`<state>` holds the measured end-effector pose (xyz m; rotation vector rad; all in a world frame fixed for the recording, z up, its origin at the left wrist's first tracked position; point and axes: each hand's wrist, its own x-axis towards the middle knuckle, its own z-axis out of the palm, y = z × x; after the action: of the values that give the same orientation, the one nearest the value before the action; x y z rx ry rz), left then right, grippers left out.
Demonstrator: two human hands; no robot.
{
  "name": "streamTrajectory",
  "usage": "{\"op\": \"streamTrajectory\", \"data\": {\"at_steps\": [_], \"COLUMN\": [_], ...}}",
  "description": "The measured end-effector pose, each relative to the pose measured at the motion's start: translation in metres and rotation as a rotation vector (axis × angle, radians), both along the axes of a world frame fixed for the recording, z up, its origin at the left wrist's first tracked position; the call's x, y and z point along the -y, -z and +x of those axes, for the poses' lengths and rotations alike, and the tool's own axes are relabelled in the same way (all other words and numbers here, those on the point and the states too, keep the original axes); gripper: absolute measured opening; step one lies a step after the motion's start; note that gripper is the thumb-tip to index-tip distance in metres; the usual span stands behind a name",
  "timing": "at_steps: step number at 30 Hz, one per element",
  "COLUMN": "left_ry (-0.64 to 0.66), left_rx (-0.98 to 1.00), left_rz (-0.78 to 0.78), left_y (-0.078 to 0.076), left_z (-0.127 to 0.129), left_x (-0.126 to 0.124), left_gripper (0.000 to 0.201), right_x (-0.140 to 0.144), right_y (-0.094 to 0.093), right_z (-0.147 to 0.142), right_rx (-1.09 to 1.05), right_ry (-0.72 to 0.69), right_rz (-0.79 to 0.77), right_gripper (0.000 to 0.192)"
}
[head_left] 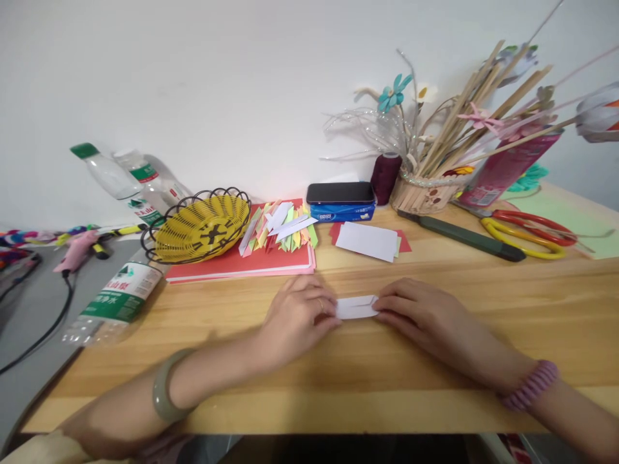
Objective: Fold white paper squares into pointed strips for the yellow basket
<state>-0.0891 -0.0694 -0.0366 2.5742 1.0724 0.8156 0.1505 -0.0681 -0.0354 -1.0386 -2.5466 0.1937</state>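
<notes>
The left hand (297, 314) pinched the left end of the white paper (354, 308), the right hand (428, 316) its right end, so it lay crosswise between them. Beyond, on the table (387, 403), lay cards (366, 241); farther left sat strips (285, 227) and a basket (193, 222).

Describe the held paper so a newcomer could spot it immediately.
Find the light-brown wooden table. On its near half, between the bare left hand and bare right hand, is a narrow, folded white paper strip; unlike the untouched white rectangular paper behind it, it is held at both ends.
</notes>
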Motion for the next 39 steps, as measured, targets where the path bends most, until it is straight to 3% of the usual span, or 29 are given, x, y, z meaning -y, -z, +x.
{"op": "streamTrajectory", "data": {"at_steps": [6,19,27,39], "left_ry": [-0.063,-0.047,-0.11,-0.14], "left_rx": [0.066,0.019,0.015,-0.027], "left_rz": [-0.133,-0.173,-0.232,-0.209], "left_y": [-0.001,0.0,0.0,0.001], "left_z": [0.004,0.002,0.007,0.011], "left_x": [-0.001,-0.007,-0.008,-0.008], "left_gripper": [0.009,0.008,0.013,0.016], "right_x": [-0.002,0.0,0.0,-0.001], "right_y": [0.0,-0.002,0.003,0.0], "right_z": [-0.005,-0.02,-0.021,-0.022], "right_rx": [-0.059,0.016,-0.024,-0.012], "right_ry": [0.085,0.203,0.249,0.215], "right_rz": [-0.168,-0.085,-0.083,-0.122], "right_gripper": [0.022,0.018,0.013,0.019]}}
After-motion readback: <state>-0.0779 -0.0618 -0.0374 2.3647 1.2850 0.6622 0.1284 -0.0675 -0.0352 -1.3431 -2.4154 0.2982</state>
